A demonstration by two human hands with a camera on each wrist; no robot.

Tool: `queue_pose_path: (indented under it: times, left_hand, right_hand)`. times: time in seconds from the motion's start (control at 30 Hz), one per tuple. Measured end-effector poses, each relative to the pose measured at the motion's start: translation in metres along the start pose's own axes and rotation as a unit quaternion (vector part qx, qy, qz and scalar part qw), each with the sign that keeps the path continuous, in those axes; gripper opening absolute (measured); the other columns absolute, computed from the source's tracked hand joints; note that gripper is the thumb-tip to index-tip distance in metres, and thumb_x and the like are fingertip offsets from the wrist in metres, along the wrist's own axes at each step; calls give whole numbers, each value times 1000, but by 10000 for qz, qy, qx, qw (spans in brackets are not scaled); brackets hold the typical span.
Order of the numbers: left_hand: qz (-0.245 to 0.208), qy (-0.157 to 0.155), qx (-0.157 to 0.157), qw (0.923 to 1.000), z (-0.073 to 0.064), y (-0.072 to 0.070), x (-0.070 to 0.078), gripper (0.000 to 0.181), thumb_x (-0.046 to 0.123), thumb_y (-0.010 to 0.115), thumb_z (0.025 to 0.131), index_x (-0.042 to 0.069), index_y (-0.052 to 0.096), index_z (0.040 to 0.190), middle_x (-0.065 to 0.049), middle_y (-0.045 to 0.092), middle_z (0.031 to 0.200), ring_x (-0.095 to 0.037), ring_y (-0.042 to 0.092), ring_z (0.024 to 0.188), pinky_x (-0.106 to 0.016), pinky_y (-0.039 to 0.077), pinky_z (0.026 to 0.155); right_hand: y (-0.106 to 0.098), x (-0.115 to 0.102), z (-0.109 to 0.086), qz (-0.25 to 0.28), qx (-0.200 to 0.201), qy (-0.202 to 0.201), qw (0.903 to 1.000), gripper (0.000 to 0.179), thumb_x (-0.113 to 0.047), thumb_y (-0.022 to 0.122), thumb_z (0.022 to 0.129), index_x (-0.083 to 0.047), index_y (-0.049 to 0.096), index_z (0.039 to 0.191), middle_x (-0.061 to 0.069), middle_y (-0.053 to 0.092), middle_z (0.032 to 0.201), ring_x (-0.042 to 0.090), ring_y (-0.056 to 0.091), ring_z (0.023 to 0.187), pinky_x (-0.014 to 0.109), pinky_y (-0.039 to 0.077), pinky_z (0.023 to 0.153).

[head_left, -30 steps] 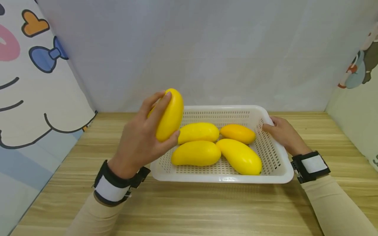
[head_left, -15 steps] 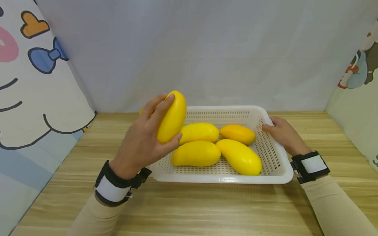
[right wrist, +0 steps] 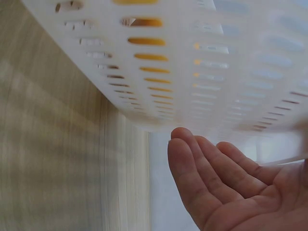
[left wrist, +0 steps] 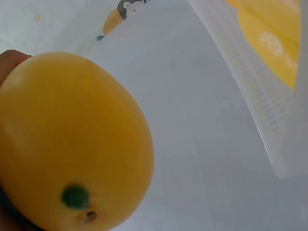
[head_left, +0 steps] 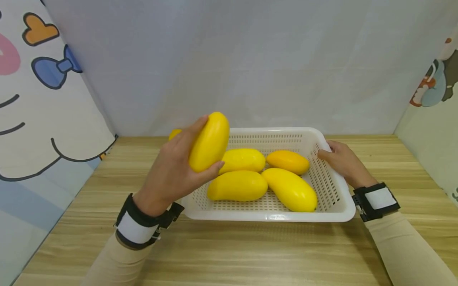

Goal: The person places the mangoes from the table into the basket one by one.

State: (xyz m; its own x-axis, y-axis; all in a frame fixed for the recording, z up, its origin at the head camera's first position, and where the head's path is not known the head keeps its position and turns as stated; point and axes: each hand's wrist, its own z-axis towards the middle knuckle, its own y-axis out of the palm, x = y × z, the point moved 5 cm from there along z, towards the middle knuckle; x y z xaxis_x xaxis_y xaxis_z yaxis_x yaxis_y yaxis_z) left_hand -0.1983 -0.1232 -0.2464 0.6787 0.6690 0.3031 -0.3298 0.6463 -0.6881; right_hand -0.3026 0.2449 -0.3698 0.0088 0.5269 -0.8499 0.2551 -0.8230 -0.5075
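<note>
My left hand (head_left: 175,171) grips a yellow mango (head_left: 210,141) raised above the left end of a white perforated plastic basket (head_left: 268,217). In the left wrist view the same mango (left wrist: 77,139) shows a green spot and a small brown stem scar at its end. Behind my left fingers another bit of yellow (head_left: 174,134) peeks out, mostly hidden. My right hand (head_left: 341,163) holds the basket's right rim, thumb over the edge; in the right wrist view its fingers (right wrist: 221,168) lie along the outside. Several yellow mangoes (head_left: 237,186) lie in the basket, including a smaller, more orange one (head_left: 288,162).
The basket stands on a wood-grain tabletop (head_left: 243,254), near a plain pale back wall (head_left: 250,71). A cartoon-printed panel (head_left: 46,115) borders the left side, and another printed panel (head_left: 433,119) the right.
My left hand has shifted slightly right and down with the mango, and its fingers have altered position. The bit of yellow shows further left behind it. My right hand and the basket have stayed put.
</note>
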Motion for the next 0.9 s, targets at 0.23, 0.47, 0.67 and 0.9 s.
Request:
queue_pose_path:
  times: [0.23, 0.47, 0.67, 0.9]
  left_hand:
    - [178, -50, -168, 9997, -1, 2, 0, 84, 35, 80, 81, 6, 44, 151, -15, 65, 125, -23, 58, 82, -35, 54, 63]
    - [444, 109, -118, 9989, -2, 3, 1, 83, 40, 79, 80, 11, 46, 151, -14, 65, 125, -25, 60, 87, -37, 55, 63]
    - [192, 138, -148, 9996, 0, 2, 2, 83, 36, 80, 80, 13, 46, 152, -12, 62, 132, -29, 54, 103, -40, 55, 70]
    - [-11, 95, -207, 9997, 0, 2, 1, 83, 33, 81, 79, 10, 47, 151, -13, 64, 125, -30, 51, 103, -39, 52, 71]
  right_hand:
    - [1, 1, 1, -4, -11, -9, 10000, 49, -23, 45, 104, 5, 41, 143, 32, 61, 115, 30, 74, 77, 45, 62, 63]
    - [0, 1, 1, 15, -28, -48, 10000, 49, -24, 45, 104, 5, 41, 144, 33, 61, 116, 30, 74, 77, 44, 62, 63]
    - [-1, 3, 0, -4, -41, -58, 10000, 49, -25, 45, 104, 5, 41, 144, 32, 61, 115, 30, 74, 77, 44, 62, 63]
    - [-3, 1, 1, -31, -84, -96, 9999, 50, -26, 44, 105, 4, 41, 145, 33, 61, 118, 31, 74, 79, 43, 62, 63]
